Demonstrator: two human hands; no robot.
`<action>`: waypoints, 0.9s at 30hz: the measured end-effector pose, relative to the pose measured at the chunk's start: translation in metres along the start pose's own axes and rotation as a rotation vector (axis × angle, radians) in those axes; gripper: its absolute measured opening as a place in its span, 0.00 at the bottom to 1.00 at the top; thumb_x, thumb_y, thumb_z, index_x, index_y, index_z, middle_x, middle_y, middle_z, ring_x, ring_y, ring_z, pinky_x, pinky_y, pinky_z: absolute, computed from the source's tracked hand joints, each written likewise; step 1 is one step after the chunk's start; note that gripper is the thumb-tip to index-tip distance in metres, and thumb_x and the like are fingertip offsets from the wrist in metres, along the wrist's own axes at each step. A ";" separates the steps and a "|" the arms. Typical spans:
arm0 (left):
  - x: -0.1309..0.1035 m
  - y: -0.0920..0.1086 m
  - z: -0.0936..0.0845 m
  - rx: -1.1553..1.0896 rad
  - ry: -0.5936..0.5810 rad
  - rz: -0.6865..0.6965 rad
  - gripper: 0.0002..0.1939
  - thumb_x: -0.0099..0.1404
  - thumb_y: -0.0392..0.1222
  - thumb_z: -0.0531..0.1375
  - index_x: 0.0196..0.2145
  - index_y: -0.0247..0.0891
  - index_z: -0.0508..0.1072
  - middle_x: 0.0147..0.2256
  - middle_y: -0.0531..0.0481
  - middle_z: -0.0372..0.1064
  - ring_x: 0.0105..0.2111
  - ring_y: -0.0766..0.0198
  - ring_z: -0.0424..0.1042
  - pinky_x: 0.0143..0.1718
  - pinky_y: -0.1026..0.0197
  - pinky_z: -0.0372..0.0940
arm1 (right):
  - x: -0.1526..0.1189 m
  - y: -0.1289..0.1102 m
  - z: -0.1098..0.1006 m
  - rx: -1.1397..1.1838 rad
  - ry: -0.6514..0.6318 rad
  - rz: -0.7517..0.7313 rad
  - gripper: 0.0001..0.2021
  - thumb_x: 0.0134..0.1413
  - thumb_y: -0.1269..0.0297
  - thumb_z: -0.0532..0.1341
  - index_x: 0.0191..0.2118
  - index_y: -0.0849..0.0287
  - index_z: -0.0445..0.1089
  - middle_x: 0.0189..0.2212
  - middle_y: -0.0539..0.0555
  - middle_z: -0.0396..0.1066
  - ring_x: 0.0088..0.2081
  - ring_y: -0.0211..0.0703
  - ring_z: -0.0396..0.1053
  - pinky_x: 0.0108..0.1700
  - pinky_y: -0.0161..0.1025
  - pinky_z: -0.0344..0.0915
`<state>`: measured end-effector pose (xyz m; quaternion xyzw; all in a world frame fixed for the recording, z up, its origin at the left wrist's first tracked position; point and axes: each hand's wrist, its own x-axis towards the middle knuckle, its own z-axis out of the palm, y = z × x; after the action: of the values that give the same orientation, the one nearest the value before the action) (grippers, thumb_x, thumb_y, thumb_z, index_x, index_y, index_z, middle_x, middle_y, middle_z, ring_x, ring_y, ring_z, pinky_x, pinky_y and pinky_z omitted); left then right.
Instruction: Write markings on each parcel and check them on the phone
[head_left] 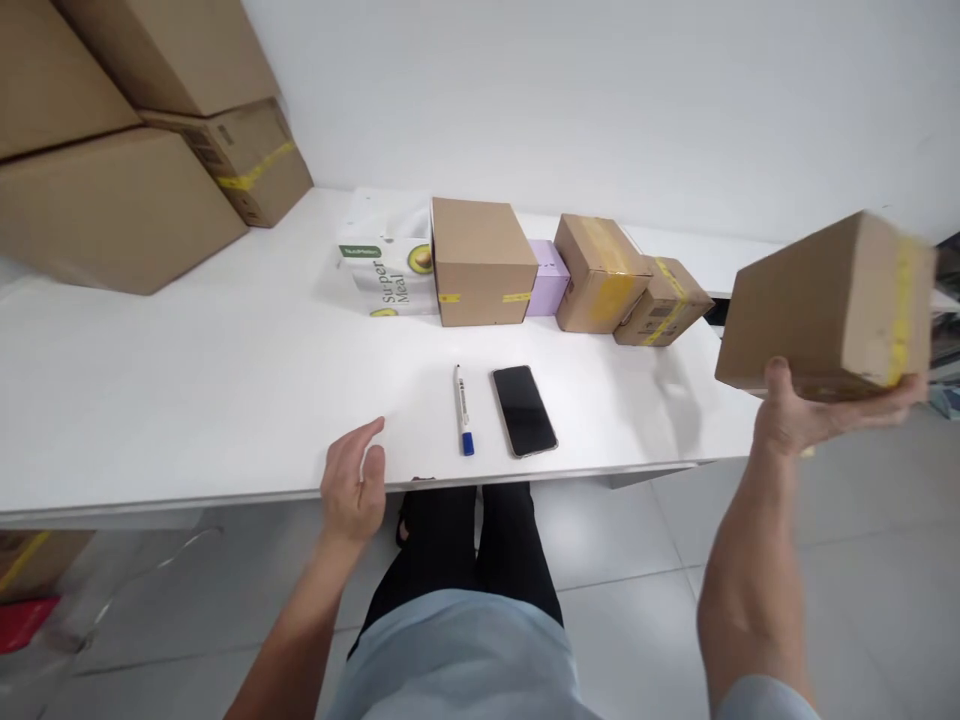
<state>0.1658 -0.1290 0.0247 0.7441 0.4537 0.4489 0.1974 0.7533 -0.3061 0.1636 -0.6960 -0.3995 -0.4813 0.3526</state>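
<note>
My right hand (817,415) supports a brown cardboard box (795,310) with yellow tape from below, raised past the table's right end, its thumb on the near side. The box's outer end is blurred. Over the table's front edge, my left hand (355,480) is held with loosely bent fingers and nothing in it. To its right lie a marker (463,410) with a blue cap and a black phone (523,411), both flat on the white table (225,400).
Along the back stand a white "Super Meal" box (390,275), a cardboard box (484,260), a lilac box (548,278) and two taped boxes (600,270). Large cartons (112,200) are stacked at the left. A shelf edge shows at far right.
</note>
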 end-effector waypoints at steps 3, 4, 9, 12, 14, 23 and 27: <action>0.006 -0.018 0.005 0.016 -0.056 -0.074 0.22 0.75 0.52 0.48 0.53 0.37 0.74 0.50 0.40 0.76 0.52 0.51 0.72 0.55 0.48 0.66 | -0.001 0.038 0.046 -0.103 0.041 0.202 0.58 0.32 0.41 0.72 0.63 0.61 0.40 0.56 0.74 0.36 0.58 0.69 0.55 0.54 0.66 0.59; 0.010 -0.027 0.005 0.022 -0.071 -0.091 0.23 0.75 0.52 0.47 0.53 0.38 0.74 0.50 0.40 0.76 0.52 0.50 0.72 0.55 0.48 0.66 | -0.002 0.036 0.064 -0.138 -0.002 0.289 0.55 0.33 0.42 0.73 0.62 0.63 0.45 0.56 0.75 0.38 0.56 0.68 0.56 0.53 0.64 0.60; 0.036 -0.073 -0.004 0.087 -0.118 -0.143 0.23 0.74 0.52 0.47 0.53 0.40 0.74 0.49 0.42 0.76 0.52 0.50 0.72 0.54 0.47 0.67 | -0.007 -0.013 0.140 -0.188 -0.296 0.607 0.53 0.33 0.44 0.75 0.59 0.73 0.56 0.52 0.76 0.48 0.56 0.67 0.57 0.53 0.60 0.59; 0.052 -0.089 -0.015 0.148 -0.128 -0.134 0.21 0.74 0.51 0.48 0.52 0.40 0.74 0.49 0.42 0.76 0.51 0.52 0.72 0.54 0.48 0.67 | -0.010 -0.021 0.163 -0.213 -0.400 0.650 0.57 0.27 0.43 0.77 0.61 0.74 0.57 0.52 0.76 0.51 0.57 0.68 0.57 0.53 0.60 0.56; 0.065 -0.096 -0.023 0.187 -0.114 -0.125 0.21 0.74 0.51 0.48 0.51 0.40 0.75 0.48 0.42 0.76 0.50 0.52 0.73 0.54 0.48 0.67 | -0.013 -0.018 0.170 -0.198 -0.417 0.599 0.60 0.23 0.43 0.78 0.61 0.75 0.58 0.53 0.78 0.53 0.59 0.70 0.56 0.54 0.61 0.55; 0.197 -0.120 -0.026 0.248 -0.070 -0.250 0.30 0.60 0.55 0.61 0.58 0.43 0.72 0.61 0.36 0.58 0.63 0.45 0.62 0.57 0.45 0.67 | -0.019 -0.028 0.172 -0.068 -0.454 0.580 0.73 0.06 0.41 0.80 0.65 0.75 0.56 0.59 0.86 0.52 0.65 0.72 0.50 0.58 0.62 0.49; 0.272 -0.114 -0.003 0.238 -0.091 -0.367 0.37 0.58 0.57 0.64 0.63 0.49 0.67 0.69 0.40 0.43 0.71 0.43 0.46 0.67 0.44 0.54 | -0.025 -0.025 0.179 -0.022 -0.451 0.584 0.73 0.05 0.36 0.77 0.64 0.68 0.56 0.60 0.83 0.49 0.65 0.72 0.48 0.58 0.64 0.49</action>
<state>0.1567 0.1606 0.0797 0.6868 0.6218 0.3147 0.2066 0.7949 -0.1441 0.0913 -0.8731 -0.2463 -0.1990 0.3708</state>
